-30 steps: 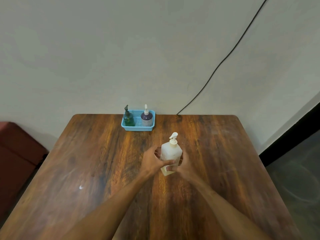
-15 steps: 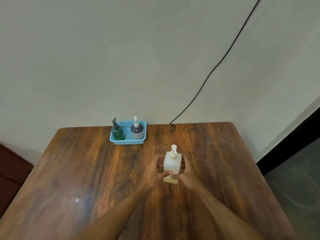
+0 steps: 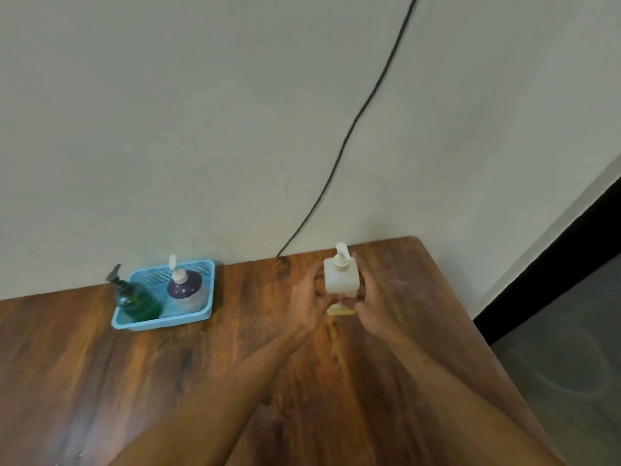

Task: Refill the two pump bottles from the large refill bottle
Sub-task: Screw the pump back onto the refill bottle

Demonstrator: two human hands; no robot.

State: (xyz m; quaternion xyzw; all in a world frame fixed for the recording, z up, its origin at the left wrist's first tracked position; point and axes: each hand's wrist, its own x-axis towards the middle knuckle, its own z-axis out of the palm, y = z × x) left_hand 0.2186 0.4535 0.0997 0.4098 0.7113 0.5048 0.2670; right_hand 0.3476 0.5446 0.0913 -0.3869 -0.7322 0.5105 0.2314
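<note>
While the left hand and right hand clasp the white bottle with curled fingers near the table's far edge, a green bottle and a purple bottle stand in a blue tray, their labels too blurred to read.

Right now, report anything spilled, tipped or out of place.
Nothing stands out: the green pump bottle and purple pump bottle stand in the blue tray; left hand and right hand hold the white pump bottle upright.

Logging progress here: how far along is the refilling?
Nothing looks done: the green bottle with black pump and purple bottle with white pump sit capped in the blue plastic tray. In hand: left hand and right hand grip the white refill bottle. Left: both refills.
</note>
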